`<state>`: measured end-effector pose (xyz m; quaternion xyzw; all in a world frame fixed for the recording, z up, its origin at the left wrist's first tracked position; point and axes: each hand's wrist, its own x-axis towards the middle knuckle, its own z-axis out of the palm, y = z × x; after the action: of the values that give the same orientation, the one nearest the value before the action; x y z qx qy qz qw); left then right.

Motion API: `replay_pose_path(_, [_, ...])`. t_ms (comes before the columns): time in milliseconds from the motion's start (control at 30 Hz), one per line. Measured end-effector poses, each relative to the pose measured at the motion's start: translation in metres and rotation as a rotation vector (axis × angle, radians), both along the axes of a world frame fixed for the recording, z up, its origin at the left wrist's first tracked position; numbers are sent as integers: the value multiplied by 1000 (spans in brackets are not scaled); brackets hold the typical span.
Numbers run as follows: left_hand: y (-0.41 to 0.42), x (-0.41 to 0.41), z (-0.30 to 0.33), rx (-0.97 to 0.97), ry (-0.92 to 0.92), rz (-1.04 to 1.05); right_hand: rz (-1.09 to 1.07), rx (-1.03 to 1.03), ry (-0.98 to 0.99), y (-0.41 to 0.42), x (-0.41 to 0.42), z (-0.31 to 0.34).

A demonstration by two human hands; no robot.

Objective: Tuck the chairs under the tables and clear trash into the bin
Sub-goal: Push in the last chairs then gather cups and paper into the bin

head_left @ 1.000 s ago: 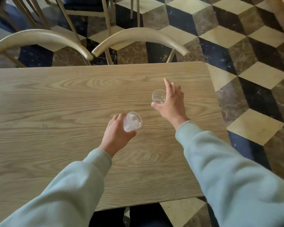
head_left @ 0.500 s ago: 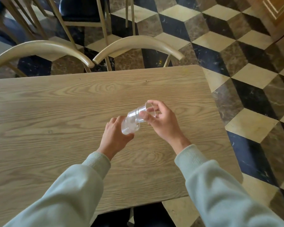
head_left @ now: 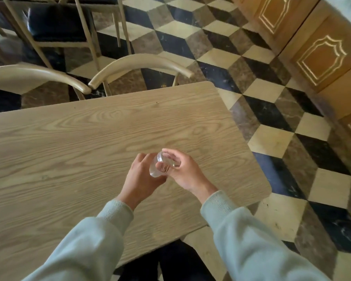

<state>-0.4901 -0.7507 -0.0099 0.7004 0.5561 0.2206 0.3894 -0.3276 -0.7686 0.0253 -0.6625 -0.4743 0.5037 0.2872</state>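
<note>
Right hand [head_left: 183, 171] brought its cup to left hand [head_left: 142, 175]; cups [head_left: 163, 164] now seemingly nested.

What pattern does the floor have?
The floor shows a cube-like pattern of cream, brown and black tiles, seen in the head view.

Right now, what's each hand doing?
Left hand: grips the clear plastic cups from below.
Right hand: fingers curled round the same cups.
</note>
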Motion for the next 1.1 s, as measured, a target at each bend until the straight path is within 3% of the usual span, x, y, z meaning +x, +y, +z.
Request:
replay_pose_path(267, [-19,45,11,-33,-57,-136,-225,-12,38,-40,35,10])
replay_pose_path(533, [-23,121,32,33,16,-298,-347,-3,1,-67,108,32])
replay_pose_path(767, [-50,243,43,74,36,-431,-467,-38,141,-111,224,29])
replay_pose_path(900, [-70,320,41,115,72,-483,-524,-20,107,-130,296,20])
replay_pose_path(1100, [-88,390,32,62,100,-421,-580,-23,202,-143,388,9])
